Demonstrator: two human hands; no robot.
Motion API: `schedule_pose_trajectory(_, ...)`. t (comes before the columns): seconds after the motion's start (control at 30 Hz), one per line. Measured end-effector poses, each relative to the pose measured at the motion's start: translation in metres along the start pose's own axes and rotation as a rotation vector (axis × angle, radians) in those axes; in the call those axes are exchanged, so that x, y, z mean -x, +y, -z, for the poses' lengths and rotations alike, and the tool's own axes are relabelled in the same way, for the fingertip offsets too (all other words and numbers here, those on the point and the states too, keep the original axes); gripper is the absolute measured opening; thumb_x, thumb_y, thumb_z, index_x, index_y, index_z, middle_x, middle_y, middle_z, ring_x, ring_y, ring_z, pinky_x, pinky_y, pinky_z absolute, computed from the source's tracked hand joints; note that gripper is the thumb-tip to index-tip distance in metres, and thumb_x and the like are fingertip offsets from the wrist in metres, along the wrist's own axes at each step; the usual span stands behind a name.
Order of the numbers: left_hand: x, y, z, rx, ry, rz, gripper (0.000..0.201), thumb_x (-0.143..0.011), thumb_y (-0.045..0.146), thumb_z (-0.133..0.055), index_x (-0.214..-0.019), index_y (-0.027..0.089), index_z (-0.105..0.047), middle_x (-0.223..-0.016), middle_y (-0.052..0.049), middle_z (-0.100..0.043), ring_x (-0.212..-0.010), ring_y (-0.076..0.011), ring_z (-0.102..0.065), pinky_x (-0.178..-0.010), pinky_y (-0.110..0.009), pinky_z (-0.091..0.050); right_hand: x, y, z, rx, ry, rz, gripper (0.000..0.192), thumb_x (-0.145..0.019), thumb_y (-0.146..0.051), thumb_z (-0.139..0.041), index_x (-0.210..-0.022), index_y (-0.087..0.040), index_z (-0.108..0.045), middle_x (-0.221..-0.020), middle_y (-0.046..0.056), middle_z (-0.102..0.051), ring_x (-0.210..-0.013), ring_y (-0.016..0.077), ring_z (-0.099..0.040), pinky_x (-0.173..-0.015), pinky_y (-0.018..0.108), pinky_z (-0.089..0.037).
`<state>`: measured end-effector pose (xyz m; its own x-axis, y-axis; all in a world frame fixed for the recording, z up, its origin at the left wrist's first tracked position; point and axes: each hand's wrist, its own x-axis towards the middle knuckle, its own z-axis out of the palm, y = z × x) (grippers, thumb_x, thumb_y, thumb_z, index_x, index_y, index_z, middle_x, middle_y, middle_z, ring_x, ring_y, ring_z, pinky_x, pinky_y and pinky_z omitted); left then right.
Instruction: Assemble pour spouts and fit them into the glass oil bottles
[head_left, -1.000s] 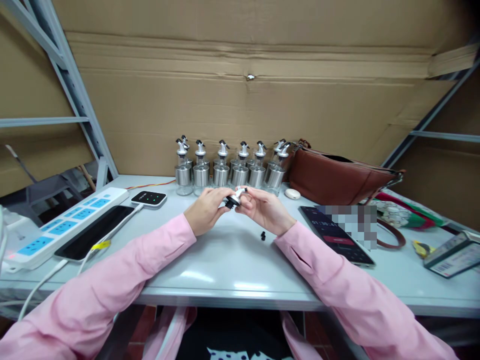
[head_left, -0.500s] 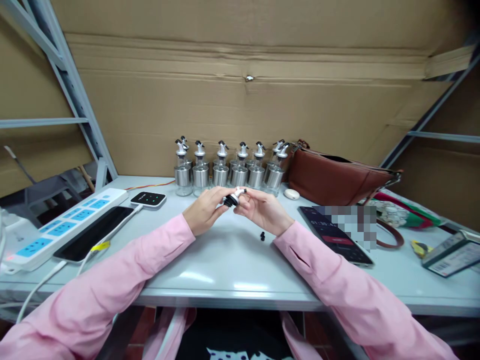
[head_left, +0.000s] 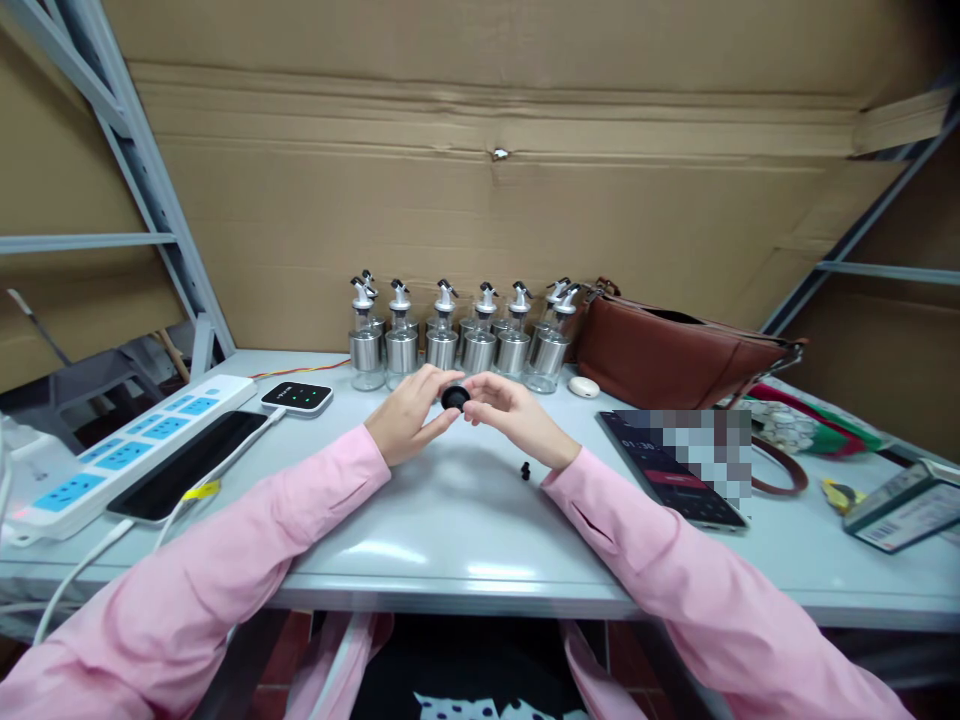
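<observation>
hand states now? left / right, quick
Left hand: closed on the small round black cap, pinched at its fingertips.
Right hand: fingertips on the same cap from the other side.

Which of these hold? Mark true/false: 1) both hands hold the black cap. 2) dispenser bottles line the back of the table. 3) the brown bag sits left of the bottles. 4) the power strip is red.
1) True: left hand and right hand meet on the black cap.
2) True: dispenser bottles stand by the cardboard.
3) False: the brown bag is right of them.
4) False: the power strip is white and blue.
</observation>
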<state>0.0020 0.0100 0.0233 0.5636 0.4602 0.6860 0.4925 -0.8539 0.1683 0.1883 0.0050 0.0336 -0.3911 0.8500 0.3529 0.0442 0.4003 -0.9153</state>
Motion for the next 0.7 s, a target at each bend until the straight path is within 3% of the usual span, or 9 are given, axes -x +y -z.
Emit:
schedule_pose_trajectory(0.13,0.0,0.002,0.002,-0.036,0.017,0.027,0.035,-0.088,0.033,-0.042,-0.117,0.014,-0.043,-0.095,-0.008,-0.053,-0.089,-0.0199,-0.052,-0.08,-0.034,-0.04,0.0,0.001,-0.001,0.007,0.003,-0.017,0.026,-0.065,-0.03,-0.069,-0.082,-0.018,-0.054,-0.077,0.001,-0.059,-0.068,0.0123,-0.055,-0.066,0.029,-0.044)
schedule_pose_trajectory(0.27,-0.001,0.006,0.008,-0.096,0.039,0.108,0.026,-0.086,0.037,-0.044,-0.097,0.014,-0.05,-0.09,-0.007,-0.056,-0.085,-0.02,-0.053,-0.075,-0.033,-0.037,0.0,0.001,-0.001,-0.078,0.024,0.003,0.031,-0.061,-0.026,-0.072,-0.082,-0.019,-0.051,-0.077,0.0,-0.059,-0.069,0.0126,-0.058,-0.069,0.029,-0.045)
schedule_pose_trajectory(0.43,-0.002,0.01,0.01,-0.144,-0.071,0.127,0.023,-0.083,0.037,-0.041,-0.085,0.017,-0.051,-0.077,-0.003,-0.056,-0.076,-0.0185,-0.053,-0.073,-0.033,-0.034,0.001,0.002,-0.002,-0.079,-0.006,0.036,0.03,-0.061,-0.021,-0.073,-0.083,-0.019,-0.051,-0.076,-0.001,-0.059,-0.068,0.0109,-0.056,-0.067,0.027,-0.045)
schedule_pose_trajectory(0.7,-0.003,0.013,0.01,-0.185,-0.128,0.141,0.023,-0.08,0.036,-0.038,-0.071,0.017,-0.049,-0.067,-0.001,-0.056,-0.068,-0.0172,-0.051,-0.073,-0.035,-0.032,0.003,0.001,-0.004,-0.026,-0.07,0.072,0.033,-0.066,-0.017,-0.066,-0.096,-0.02,-0.052,-0.081,0.001,-0.065,-0.07,0.0126,-0.06,-0.073,0.03,-0.046)
